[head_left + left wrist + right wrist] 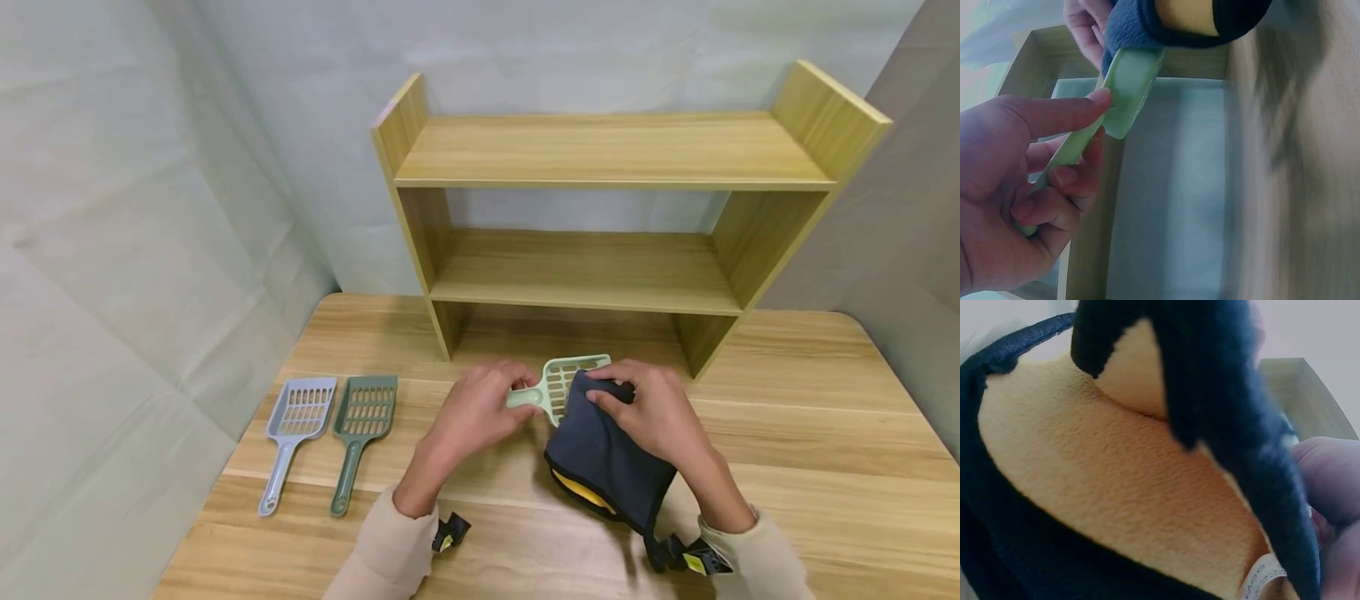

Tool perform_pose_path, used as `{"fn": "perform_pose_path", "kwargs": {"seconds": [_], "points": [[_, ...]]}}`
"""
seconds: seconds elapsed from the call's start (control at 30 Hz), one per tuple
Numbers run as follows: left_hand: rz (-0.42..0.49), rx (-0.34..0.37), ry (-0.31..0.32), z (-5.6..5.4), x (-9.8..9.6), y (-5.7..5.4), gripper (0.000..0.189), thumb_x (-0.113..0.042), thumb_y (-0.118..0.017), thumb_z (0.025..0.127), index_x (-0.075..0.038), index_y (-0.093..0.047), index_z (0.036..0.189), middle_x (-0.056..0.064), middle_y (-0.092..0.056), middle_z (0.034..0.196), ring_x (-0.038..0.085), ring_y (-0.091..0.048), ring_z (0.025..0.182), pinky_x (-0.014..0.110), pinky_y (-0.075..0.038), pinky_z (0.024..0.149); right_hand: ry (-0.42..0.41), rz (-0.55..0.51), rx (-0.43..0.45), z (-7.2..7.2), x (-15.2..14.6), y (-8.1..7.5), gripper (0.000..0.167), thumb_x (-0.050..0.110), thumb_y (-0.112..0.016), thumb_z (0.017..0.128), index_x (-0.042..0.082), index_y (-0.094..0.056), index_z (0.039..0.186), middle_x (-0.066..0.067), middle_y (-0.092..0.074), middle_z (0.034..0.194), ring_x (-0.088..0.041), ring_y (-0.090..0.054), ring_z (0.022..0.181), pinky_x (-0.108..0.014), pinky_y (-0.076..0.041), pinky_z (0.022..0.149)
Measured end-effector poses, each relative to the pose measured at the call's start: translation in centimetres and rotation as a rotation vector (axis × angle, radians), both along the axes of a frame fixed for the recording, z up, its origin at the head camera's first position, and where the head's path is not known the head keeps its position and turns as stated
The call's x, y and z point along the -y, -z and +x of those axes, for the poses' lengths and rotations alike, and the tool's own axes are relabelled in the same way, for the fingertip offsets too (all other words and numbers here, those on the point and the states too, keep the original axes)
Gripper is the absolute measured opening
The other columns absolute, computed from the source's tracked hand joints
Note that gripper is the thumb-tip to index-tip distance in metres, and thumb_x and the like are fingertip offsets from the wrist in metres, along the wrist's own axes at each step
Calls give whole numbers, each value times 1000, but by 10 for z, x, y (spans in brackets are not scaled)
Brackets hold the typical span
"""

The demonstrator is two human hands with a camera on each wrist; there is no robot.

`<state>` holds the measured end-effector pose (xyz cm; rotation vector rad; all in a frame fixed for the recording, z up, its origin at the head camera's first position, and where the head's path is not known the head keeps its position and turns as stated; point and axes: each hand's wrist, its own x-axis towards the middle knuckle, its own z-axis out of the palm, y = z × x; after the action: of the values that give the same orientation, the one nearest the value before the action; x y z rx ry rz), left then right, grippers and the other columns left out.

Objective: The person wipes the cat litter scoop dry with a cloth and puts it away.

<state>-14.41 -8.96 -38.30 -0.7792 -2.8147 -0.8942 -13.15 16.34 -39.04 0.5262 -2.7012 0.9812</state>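
Observation:
My left hand [483,408] grips the handle of a pale green cat litter scoop [557,385], held just over the table in front of the shelf. In the left wrist view its thumb and fingers wrap the green handle [1071,150]. My right hand [652,404] pinches a navy cloth [607,454] with a yellow underside and dark edging. The cloth covers part of the scoop's slotted head and hangs down toward me. Up close in the right wrist view, the yellow plush side [1129,469] and a small white label [1263,575] show.
A blue-grey litter scoop [300,412] and a dark green one [363,417] lie side by side at the table's left. Behind my hands stands a wooden two-tier shelf [588,267] on the wooden table [817,467]. Pale fabric [135,208] hangs around the table.

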Motion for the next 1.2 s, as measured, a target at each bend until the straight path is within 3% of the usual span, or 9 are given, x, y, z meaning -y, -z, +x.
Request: {"fn": "perform_pose_path", "kwargs": {"seconds": [0.27,0.47,0.57,0.73,0.87,0.97,1.0,1.1,1.2], "points": [[1,19,7,1,-2,1,25,-18,-93,85,-10,-78,104,1,-74,93,11,-63,76,27,-51,67,-27,-1,28,0,8,1,26,10,-84,93,12,-84,118,-11,-81,117,-35,-76,112,-55,-60,93],[6,62,-22,0,4,-2,24,-15,-92,86,-11,-78,106,0,-74,93,11,-61,77,27,-50,67,12,44,-7,2,-2,-2,26,8,-85,92,12,-84,118,-11,-81,114,-31,-77,97,-47,-59,81],[3,63,-40,-1,9,-4,25,-16,-91,87,-11,-78,107,0,-74,94,11,-61,77,27,-51,68,36,50,-39,2,-9,-5,26,7,-85,92,12,-84,117,-12,-81,113,-25,-74,85,-37,-52,71],[2,41,-78,-4,19,-9,26,-15,-93,85,-11,-78,106,1,-73,92,13,-60,77,29,-51,70,69,24,-41,0,-22,-11,26,10,-83,94,12,-83,120,-16,-81,116,-10,-45,59,-28,-36,59],[14,39,-111,-6,29,-14,27,-14,-93,84,-10,-79,107,2,-74,95,16,-62,79,32,-52,71,82,10,-10,-2,-30,-14,27,15,-81,98,13,-81,125,-13,-79,89,-4,-23,48,-26,-30,51],[36,52,-129,-7,36,-17,28,-15,-93,85,-9,-78,108,3,-75,97,16,-62,79,32,-52,71,89,8,9,-4,-35,-14,28,17,-79,99,13,-80,127,-8,-68,69,-2,-19,47,-25,-29,49],[45,56,-129,-7,37,-17,28,-15,-92,86,-9,-78,109,4,-75,97,16,-62,79,32,-52,71,91,8,17,-4,-36,-14,28,17,-78,100,13,-80,128,-7,-64,65,-2,-19,46,-25,-29,49],[70,73,-113,-7,40,-19,28,-17,-91,87,-9,-78,110,3,-74,96,15,-60,78,31,-51,70,90,-14,37,-6,-38,-13,28,18,-77,100,14,-79,129,-11,-76,81,-5,-22,45,-27,-32,49],[78,88,-77,-8,40,-19,26,-17,-91,88,-10,-78,109,1,-73,95,14,-60,78,30,-51,71,75,-60,70,-9,-39,-11,29,18,-76,102,13,-78,130,-14,-82,108,-15,-54,53,-36,-53,63]]}}
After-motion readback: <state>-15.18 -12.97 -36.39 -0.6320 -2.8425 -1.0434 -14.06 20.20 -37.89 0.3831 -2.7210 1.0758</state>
